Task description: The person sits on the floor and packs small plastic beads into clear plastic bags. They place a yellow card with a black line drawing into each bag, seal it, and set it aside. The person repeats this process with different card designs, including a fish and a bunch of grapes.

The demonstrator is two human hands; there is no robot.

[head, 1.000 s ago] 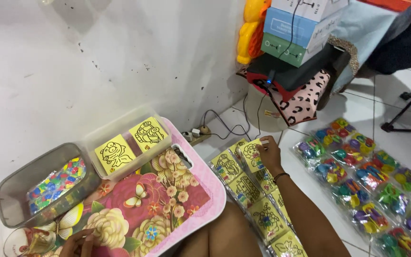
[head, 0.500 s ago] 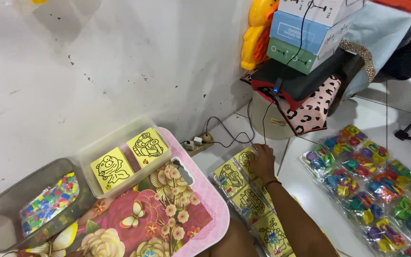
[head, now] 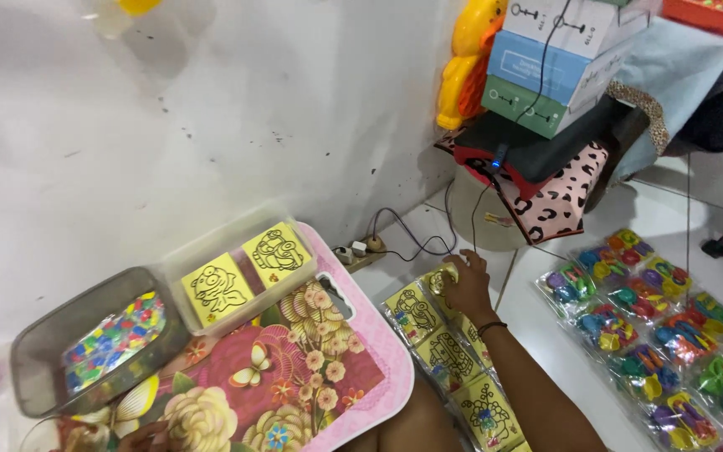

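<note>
Right hand [head: 466, 289] grip closed on yellow card packet [head: 437, 280]; clear box [head: 240, 272] holds yellow cards.

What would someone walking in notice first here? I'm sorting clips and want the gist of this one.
Probably the pink floral tray at lower left, with a clear box of yellow picture cards on it beside a grey tub of coloured bits. In the middle, the right hand rests on a strip of wrapped yellow cards on the floor. At right lie packets of bright plastic toys.
</note>
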